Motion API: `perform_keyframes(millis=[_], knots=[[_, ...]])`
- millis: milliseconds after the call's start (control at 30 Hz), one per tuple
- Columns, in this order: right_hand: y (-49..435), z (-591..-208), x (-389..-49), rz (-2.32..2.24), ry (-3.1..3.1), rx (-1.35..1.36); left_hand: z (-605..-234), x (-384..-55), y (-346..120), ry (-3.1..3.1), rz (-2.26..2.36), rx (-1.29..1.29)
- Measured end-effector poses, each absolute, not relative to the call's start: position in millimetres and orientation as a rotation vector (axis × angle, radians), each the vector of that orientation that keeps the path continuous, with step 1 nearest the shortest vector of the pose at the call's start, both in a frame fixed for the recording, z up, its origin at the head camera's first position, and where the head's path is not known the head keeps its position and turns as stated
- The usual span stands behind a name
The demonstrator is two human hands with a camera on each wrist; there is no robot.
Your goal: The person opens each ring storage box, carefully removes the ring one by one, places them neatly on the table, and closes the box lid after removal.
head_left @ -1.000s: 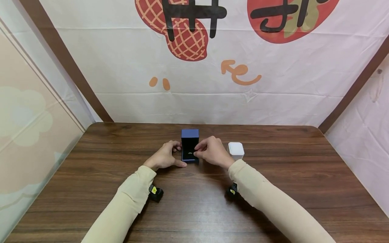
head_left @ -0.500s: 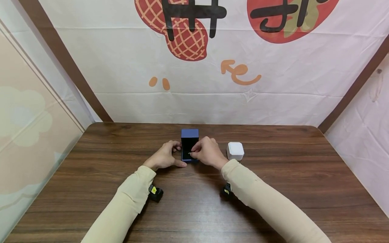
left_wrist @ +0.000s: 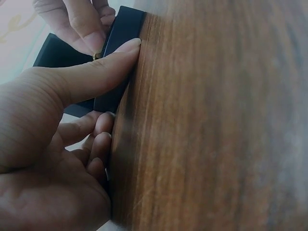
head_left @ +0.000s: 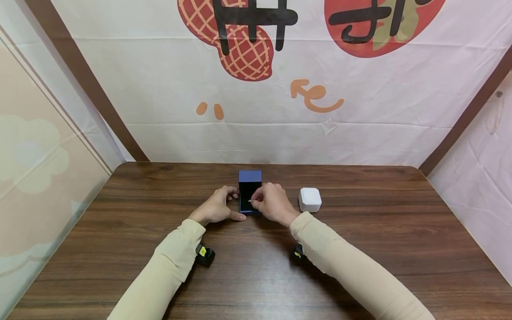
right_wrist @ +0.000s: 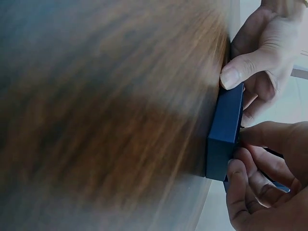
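A blue ring box (head_left: 250,176) stands with its lid raised on the table, its inside black. My left hand (head_left: 217,205) holds it from the left, the thumb along the front wall and the fingers at the side. Over the open base, my right hand (head_left: 274,203) pinches a small shiny ring (head_left: 250,201) between thumb and forefinger. In the left wrist view the ring (left_wrist: 96,56) looks golden and sits at the box's (left_wrist: 126,26) inner edge, mostly hidden by fingers. The right wrist view shows the box's front wall (right_wrist: 227,115), with the ring hidden.
A white box (head_left: 310,199) with rounded corners, its lid down, stands to the right of my right hand. The brown wood-grain table (head_left: 256,275) ends at a printed cloth wall (head_left: 180,142) behind the blue box.
My right hand has shifted a little left, its fingertips moving further over the box and onto the ring. The left hand and the box have stayed in place.
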State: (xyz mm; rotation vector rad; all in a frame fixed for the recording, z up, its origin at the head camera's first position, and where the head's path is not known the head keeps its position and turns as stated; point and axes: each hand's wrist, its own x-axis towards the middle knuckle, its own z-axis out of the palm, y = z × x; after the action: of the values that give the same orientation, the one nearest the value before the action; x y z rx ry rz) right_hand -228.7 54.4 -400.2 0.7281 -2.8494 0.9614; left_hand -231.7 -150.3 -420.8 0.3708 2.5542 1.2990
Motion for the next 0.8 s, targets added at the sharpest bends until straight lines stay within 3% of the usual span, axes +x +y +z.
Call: perform_keyframes(millis=[800], knots=[[71, -391, -228, 1.316, -2.793, 0.955, -419, -230, -153, 2.543, 1.293, 0.402]])
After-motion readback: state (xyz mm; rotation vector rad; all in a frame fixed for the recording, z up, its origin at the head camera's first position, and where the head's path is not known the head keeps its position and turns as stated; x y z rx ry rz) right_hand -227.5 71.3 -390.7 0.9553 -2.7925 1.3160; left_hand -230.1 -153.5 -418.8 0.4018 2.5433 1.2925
